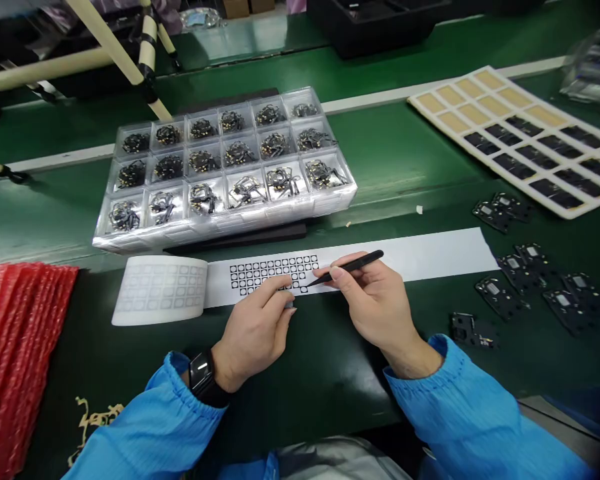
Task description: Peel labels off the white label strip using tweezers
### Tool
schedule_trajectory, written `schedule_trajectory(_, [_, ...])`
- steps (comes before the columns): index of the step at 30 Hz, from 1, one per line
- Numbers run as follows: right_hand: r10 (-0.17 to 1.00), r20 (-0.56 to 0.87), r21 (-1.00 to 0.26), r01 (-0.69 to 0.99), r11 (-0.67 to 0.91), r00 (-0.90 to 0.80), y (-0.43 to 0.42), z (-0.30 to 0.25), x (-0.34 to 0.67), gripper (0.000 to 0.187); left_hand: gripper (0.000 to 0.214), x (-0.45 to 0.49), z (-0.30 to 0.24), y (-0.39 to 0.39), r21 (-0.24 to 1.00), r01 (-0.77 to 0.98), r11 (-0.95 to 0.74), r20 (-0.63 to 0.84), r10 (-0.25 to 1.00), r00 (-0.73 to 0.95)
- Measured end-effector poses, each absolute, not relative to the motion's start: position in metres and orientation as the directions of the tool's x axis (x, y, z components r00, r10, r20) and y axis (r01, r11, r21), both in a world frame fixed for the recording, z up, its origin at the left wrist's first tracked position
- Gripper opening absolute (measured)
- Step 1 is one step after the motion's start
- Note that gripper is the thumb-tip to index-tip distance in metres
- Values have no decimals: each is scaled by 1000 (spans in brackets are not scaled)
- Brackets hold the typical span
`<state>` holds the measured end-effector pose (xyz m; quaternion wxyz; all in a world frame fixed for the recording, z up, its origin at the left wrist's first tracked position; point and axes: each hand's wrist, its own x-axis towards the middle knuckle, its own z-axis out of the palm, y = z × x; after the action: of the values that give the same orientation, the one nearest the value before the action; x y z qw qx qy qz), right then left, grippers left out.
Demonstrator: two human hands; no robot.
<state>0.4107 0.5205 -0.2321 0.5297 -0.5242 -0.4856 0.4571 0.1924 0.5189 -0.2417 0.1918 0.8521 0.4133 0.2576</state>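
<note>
White strip: paper liner strip (420, 257) lies flat across mid-frame on green mat (390, 153); left end curls into a roll (160, 290) w/ faint empty squares.
Sticker grid: small black square-ring stickers (273, 272) in rows on the strip, just left of centre; bottom row looks partly gone near the tool tip.
Tool: black tweezers (347, 267), tip down at lower right edge of the grid, touching or just above the liner – can't tell which.
R hand: right hand (380, 303) closed in a pen-type pinch on the tweezers, thumb + forefinger near the mid-shaft.
L hand: left hand (255, 327) loosely curled, forefinger stretched out & pressing the strip just below the grid, next to the tip; holds nothing else. Watch (201, 373) on the wrist, blue sleeves both arms.
Step (my read): picking one ring sticker off the liner, L finger pinning the paper.
Next move calls for: tip under a sticker edge, shallow angle, peel slow so the ring doesn't fold; liner kept held down.
Right of frame: black flat parts (525, 280) scattered lower right, apart from the strip; cream tray (515, 133) upper right, some cells filled dark, some bare.
Above strip: clear compartment tray (225, 167) w/ small black/metal assys in each cell.
Lower left: red bubble-wrap stack (15, 360).
</note>
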Motion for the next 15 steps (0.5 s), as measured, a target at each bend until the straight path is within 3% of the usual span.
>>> schedule_trajectory(3, [988,112,-993,-35,116,107,512,-225,411,6,21,193,-235,517,605,530,-594,413,804,429])
schedule_trajectory(5, [967,237,-968,-66,244,91,504,-222,412,16,19,193,-231,516,704,464,-537,422,843,334])
schedule_trajectory(10, [776,626,-779,-12,627,-72,490,-218,413,53,14,193,-228,515,951,150,-271,232,944,236])
schedule_trajectory(12, [725,676,-731,6,683,-129,490,-217,414,57,12,193,-227,517,983,29,-179,165,950,265])
schedule_trajectory(15, [742,652,-753,-24,657,-153,493,-216,415,53,13,194,-226,519,995,-92,-50,77,944,321])
